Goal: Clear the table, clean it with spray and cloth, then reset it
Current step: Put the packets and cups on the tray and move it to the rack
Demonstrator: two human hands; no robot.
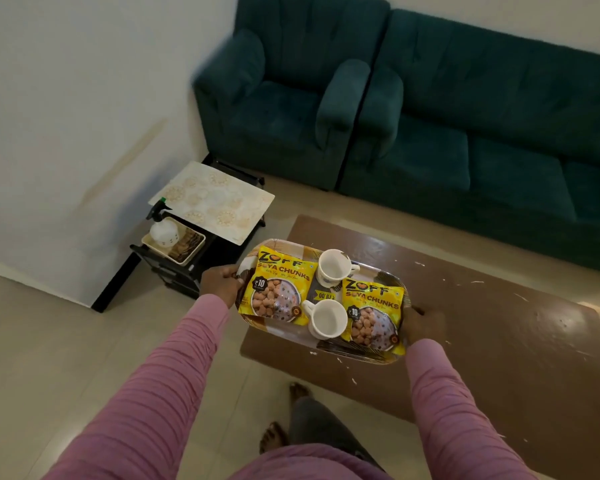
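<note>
I hold a patterned oval tray (357, 355) over the left end of the brown table (482, 323). My left hand (222, 280) grips its left rim and my right hand (423, 323) grips its right rim. On the tray lie two yellow soya chunks packets (279, 285) (373, 315) and two white cups (335, 266) (326, 318). White crumbs are scattered over the table top. A white spray bottle (163, 230) with a black and green trigger stands in a small basket (191, 249) on the black side rack, next to something brown and folded.
A black side rack (174, 271) stands against the white wall at left, with a pale patterned mat (215, 202) on its top. A dark green armchair (284, 98) and sofa (499, 133) line the far wall. My bare feet (284, 420) are on the tiled floor.
</note>
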